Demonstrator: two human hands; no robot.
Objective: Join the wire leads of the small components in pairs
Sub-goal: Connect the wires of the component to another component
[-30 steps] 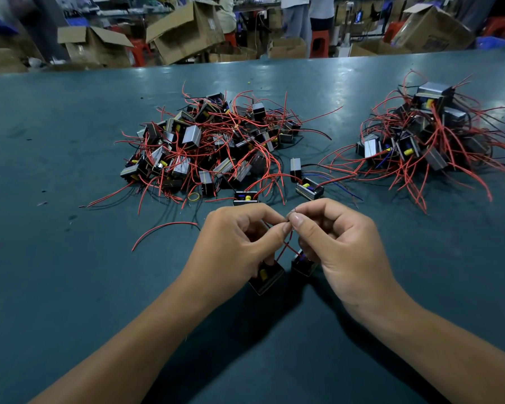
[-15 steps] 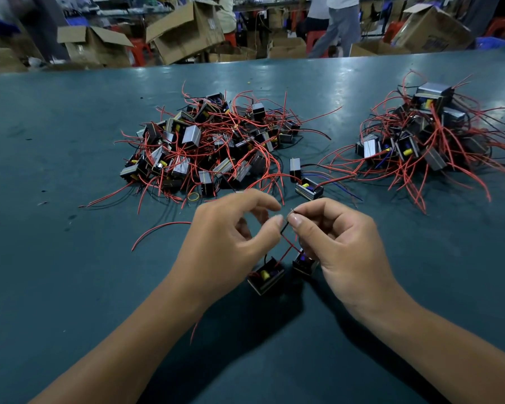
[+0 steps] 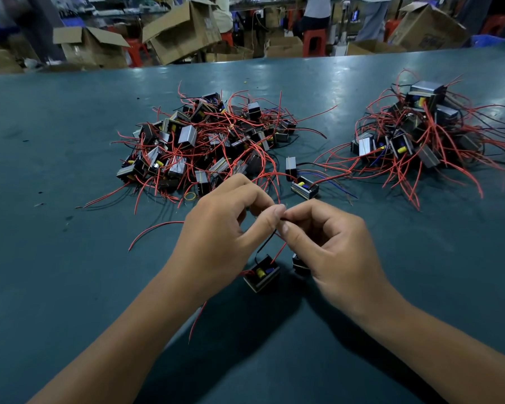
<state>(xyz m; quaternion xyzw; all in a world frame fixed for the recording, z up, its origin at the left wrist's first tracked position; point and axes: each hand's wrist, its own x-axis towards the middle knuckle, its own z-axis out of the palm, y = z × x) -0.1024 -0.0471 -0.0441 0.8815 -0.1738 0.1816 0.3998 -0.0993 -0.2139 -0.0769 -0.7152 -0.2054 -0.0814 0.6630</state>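
— What is each grip doing?

— The left hand [image 3: 219, 228] has thumb and forefinger pressed together on the wire leads [image 3: 270, 239], other fingers loosely curled. The right hand [image 3: 330, 243] pinches the same leads from the other side; its thumb tip meets the left thumb tip. Both grips are closed on the leads, raised a little above the surface [image 3: 56, 258].

— Where do the leads run?

— One black and one red strand drop from the pinch to a small component [image 3: 261, 272] lying on the surface just below the hands, toward the near edge. A second component [image 3: 299, 265] sits right beside it, half under the right hand.

— Can you see the joint itself?

— No. The bare ends are buried between the fingertips, so I cannot tell whether they are twisted. Which strand belongs to the second component is also hidden by the right palm.

— Anything else on the surface?

— A big heap of components [image 3: 204, 144] with red leads lies beyond the hands, around mid-surface. A smaller heap [image 3: 414, 132] sits toward the far right corner, its wires reaching the right edge of the view. Two stray components [image 3: 301, 182] lie between the heaps. A loose red wire [image 3: 152, 231] curves left of the left hand, and another red strand pokes out beneath the left wrist. Cardboard boxes [image 3: 181, 30] stand past the far edge; the people there are cut off at the top.
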